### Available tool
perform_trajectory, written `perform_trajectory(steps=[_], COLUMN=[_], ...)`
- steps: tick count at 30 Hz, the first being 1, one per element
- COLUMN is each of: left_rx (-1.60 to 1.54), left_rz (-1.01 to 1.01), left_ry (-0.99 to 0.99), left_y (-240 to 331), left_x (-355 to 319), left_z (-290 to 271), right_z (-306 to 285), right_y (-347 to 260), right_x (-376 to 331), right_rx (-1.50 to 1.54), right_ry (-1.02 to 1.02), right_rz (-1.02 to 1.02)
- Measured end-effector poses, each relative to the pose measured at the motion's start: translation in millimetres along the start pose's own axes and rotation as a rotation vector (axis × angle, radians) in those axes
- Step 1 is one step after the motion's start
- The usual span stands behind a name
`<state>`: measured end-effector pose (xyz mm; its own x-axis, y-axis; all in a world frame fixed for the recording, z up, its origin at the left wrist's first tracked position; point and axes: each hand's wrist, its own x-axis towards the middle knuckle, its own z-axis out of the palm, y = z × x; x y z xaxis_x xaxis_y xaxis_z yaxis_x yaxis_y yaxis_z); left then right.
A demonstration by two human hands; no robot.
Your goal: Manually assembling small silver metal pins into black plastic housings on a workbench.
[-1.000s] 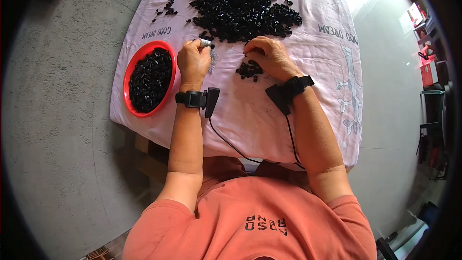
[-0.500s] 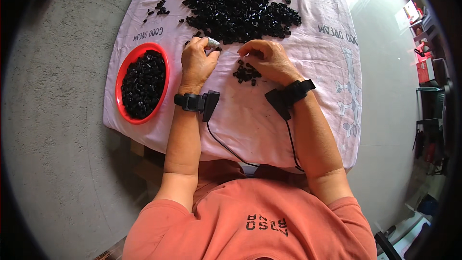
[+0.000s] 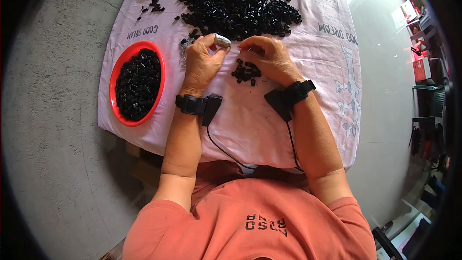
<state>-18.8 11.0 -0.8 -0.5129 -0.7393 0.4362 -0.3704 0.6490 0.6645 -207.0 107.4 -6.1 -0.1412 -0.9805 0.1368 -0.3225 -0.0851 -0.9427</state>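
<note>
The pink cloth (image 3: 250, 125) lies soft and lightly creased under my forearms; on it spreads a big heap (image 3: 231, 2) of small, hard-looking black pieces, glossy and stubby, throwing back bright glints; a smaller cluster (image 3: 246, 71) of the same pieces sits just beside my right hand (image 3: 270, 60), on its thumb side; more of them fill the smooth red basin (image 3: 161, 82) to my left, whose rim looks oval here.

My left hand (image 3: 204, 65) is curled, thumb drawn up toward a finger bound in a crinkled, silvery wrap (image 3: 222, 41); my right hand is curled too, its fingertips bent toward the thumb in shadow; I cannot tell whether either one pinches a piece.

Compared with a second ago, my left hand has come away from the basin's rim and nearer my right, so a wider strip of cloth shows between hand and basin; half a second ago a black piece showed at my left fingertips, and now I see none there; the cluster lies much as it did.
</note>
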Motion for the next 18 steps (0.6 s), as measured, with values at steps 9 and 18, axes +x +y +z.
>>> perform_trajectory(steps=[9, 18], left_rx=[-0.271, -0.171], left_rz=[-0.084, -0.145], left_ry=[-0.034, 0.188], left_y=[22, -2], left_x=[-2, 5], left_z=[12, -4], right_z=[4, 2], right_y=[11, 16], right_x=[3, 4], right_rx=[0.227, 0.253], right_ry=[0.044, 0.039], right_rz=[0.04, 0.074])
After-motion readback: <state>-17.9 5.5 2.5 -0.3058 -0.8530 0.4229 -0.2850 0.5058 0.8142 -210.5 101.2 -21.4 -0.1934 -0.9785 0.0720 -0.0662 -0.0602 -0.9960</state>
